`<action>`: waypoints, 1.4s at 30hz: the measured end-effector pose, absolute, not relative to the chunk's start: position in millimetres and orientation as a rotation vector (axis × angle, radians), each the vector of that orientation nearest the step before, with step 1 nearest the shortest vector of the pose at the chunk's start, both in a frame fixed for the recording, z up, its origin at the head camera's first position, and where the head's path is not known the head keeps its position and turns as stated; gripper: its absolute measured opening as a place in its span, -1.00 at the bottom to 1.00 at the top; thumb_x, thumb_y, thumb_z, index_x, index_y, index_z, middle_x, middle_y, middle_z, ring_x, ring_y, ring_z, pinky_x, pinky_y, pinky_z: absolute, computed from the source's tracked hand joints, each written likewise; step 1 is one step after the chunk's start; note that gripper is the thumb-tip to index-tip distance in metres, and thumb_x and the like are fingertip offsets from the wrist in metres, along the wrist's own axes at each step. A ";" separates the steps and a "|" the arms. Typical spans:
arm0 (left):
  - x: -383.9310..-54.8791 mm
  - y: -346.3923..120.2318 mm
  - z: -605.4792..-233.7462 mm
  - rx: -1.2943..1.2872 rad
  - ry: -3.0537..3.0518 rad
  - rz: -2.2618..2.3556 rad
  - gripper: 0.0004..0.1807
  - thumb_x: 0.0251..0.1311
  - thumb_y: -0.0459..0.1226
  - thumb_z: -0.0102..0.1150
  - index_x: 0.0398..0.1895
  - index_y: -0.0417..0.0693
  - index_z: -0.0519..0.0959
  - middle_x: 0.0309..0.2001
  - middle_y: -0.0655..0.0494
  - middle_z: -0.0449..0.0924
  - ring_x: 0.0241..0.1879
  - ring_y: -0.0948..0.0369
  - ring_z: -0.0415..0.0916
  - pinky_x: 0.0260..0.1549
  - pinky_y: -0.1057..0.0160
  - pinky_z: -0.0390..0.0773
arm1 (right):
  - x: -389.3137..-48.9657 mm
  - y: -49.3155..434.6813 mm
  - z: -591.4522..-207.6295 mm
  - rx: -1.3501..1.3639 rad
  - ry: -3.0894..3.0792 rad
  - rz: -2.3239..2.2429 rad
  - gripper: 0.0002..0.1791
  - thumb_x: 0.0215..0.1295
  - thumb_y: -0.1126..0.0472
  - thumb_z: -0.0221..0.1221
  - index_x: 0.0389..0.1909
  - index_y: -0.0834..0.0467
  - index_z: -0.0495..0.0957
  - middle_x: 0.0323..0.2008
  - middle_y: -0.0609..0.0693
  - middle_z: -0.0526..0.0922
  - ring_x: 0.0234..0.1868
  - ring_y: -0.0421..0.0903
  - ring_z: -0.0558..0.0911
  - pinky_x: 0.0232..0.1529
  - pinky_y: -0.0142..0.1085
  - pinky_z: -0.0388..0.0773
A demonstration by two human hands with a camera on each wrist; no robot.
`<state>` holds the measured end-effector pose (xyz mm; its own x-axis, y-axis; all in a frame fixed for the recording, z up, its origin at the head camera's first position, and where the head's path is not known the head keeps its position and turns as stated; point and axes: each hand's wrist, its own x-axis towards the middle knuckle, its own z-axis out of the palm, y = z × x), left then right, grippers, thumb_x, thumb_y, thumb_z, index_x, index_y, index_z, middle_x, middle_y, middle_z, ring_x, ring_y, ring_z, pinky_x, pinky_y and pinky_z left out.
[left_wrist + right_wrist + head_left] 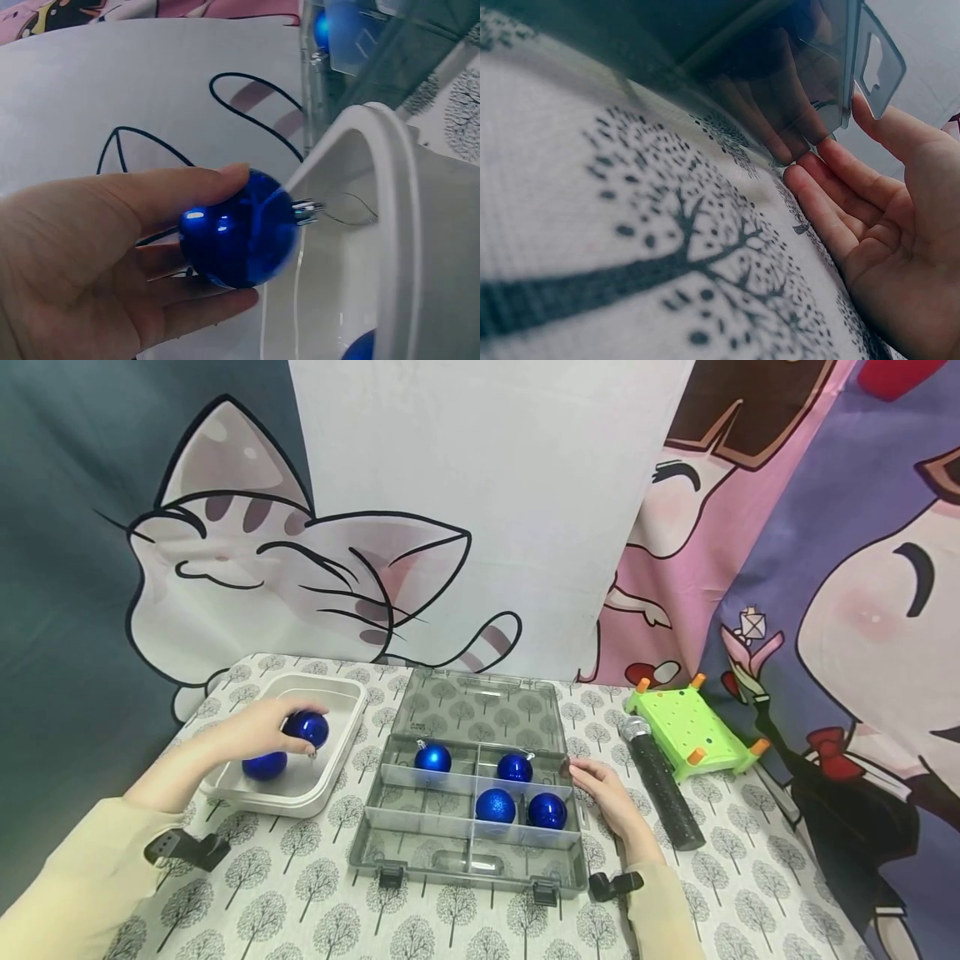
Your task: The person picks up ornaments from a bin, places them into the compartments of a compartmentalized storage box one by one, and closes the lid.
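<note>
My left hand (262, 729) grips a shiny blue Christmas ball (238, 229) between thumb and fingers, above the white plastic tub (401, 187). The ball's silver cap and thin wire loop stick out away from the palm. Another blue ball (265, 766) lies in the tub, below the hand. My right hand (609, 793) rests its fingertips against the right side wall of a grey see-through compartment box (412, 852), with its thumb beside a tab (881, 64) there. Several blue balls sit in the box: one upper left (432, 758), one upper right (515, 767), others middle right (495, 807).
The box's lid (480, 710) lies folded back, and two latches (390, 877) face the front. To the right are a black microphone (663, 785) and a green toy stool or table (693, 731) with orange legs. A cartoon curtain (495, 510) hangs behind the tree-patterned tablecloth (330, 935).
</note>
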<state>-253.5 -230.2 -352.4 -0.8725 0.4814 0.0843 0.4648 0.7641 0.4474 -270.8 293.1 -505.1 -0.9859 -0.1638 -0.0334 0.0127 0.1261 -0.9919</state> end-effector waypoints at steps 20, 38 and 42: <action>-252.4 -188.2 -331.4 0.844 3.114 0.913 -0.32 -0.04 -0.15 0.49 0.21 -0.08 0.52 0.21 -0.16 0.55 0.13 -0.16 0.52 0.10 -0.20 0.52 | -271.9 295.3 -507.2 -0.123 2.281 -1.974 -0.53 0.43 0.26 0.07 0.17 0.57 0.36 -0.10 -0.17 0.63 -0.11 -0.39 0.61 0.04 -0.57 0.52; -249.9 -132.4 -338.1 1.216 2.815 1.206 -0.38 -0.09 -0.36 0.49 0.13 -0.26 0.52 0.15 -0.20 0.55 0.09 -0.13 0.55 -0.10 0.19 0.70 | -271.5 294.1 -505.8 -0.118 2.270 -1.974 -0.52 0.43 0.26 0.06 0.18 0.57 0.35 -0.07 -0.11 0.63 -0.10 -0.38 0.61 0.05 -0.56 0.52; -248.5 -120.9 -343.8 1.262 2.779 1.151 -0.41 -0.04 -0.34 0.46 0.14 -0.23 0.53 0.15 -0.19 0.55 0.09 -0.11 0.56 -0.08 0.19 0.69 | -270.9 293.2 -505.0 -0.111 2.269 -1.968 -0.52 0.43 0.26 0.06 0.19 0.56 0.34 -0.01 -0.01 0.62 -0.10 -0.38 0.61 0.06 -0.56 0.51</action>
